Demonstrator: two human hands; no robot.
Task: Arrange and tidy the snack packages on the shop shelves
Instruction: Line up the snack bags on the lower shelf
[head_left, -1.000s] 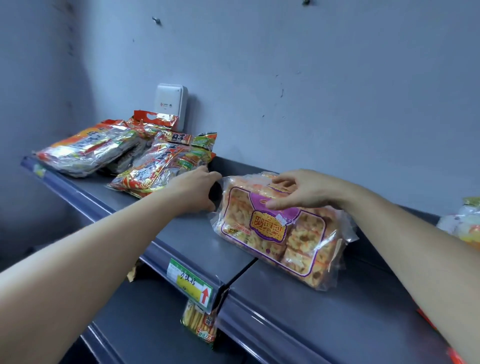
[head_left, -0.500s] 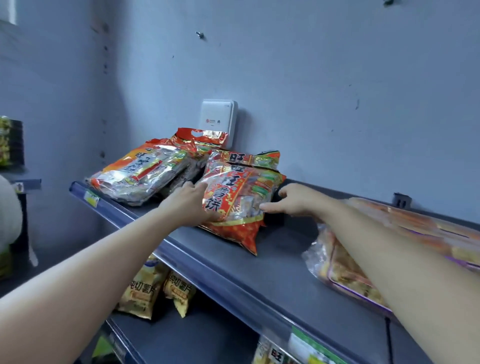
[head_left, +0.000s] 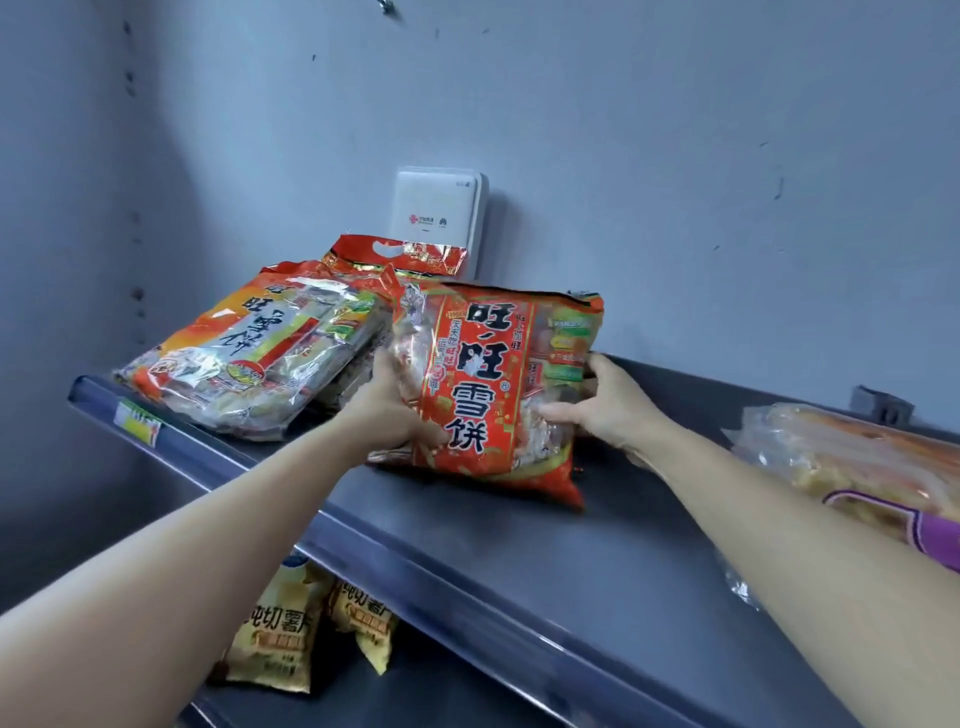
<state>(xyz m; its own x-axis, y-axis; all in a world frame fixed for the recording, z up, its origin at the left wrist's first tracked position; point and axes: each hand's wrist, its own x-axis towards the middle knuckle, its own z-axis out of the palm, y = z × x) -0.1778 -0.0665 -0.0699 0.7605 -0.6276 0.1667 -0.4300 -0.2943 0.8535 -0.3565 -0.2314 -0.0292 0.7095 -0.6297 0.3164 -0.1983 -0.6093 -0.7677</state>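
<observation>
The red bag (head_left: 488, 384) is showing 旺旺雪饼 in large characters, the orange bag (head_left: 260, 338) is showing 雪饼, and the yellow bags (head_left: 275, 639) below are showing 纯切薯片.

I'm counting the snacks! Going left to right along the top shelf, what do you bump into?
orange-and-silver cracker bag → left hand → red cracker bag, gripped by both hands → right hand → clear biscuit pack with a purple label

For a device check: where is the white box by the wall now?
In the head view, the white box stands against the back wall, left of centre, just behind the red bag with a handle hole.
</observation>
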